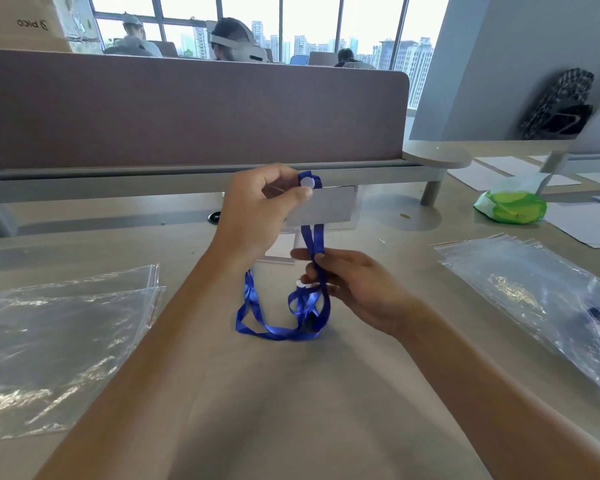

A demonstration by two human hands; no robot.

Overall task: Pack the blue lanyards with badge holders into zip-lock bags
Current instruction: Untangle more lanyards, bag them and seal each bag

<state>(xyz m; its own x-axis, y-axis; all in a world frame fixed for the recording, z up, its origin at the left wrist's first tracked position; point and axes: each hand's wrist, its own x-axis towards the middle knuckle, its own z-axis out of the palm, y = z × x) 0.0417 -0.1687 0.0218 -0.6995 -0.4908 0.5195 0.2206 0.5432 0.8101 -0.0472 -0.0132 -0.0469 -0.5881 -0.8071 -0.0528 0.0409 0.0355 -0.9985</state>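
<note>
My left hand (pixel 257 216) is raised over the middle of the desk and pinches the top of a clear badge holder (pixel 326 207) at its white snap and blue loop. The blue lanyard (pixel 284 327) hangs down from it in loops that reach the desk. My right hand (pixel 357 289) grips the two ribbon strands below the badge holder, beside a second white snap. Empty zip-lock bags (pixel 59 334) lie flat at the left. More zip-lock bags (pixel 534 289) are stacked at the right, with something dark blue inside at the far right edge.
A brown desk divider (pixel 187 109) runs along the back on a grey rail. A green-and-white packet (pixel 510 204) and white papers (pixel 586 223) lie at the back right. A monitor stand's round base (pixel 437 155) sits by the divider. People sit beyond the divider.
</note>
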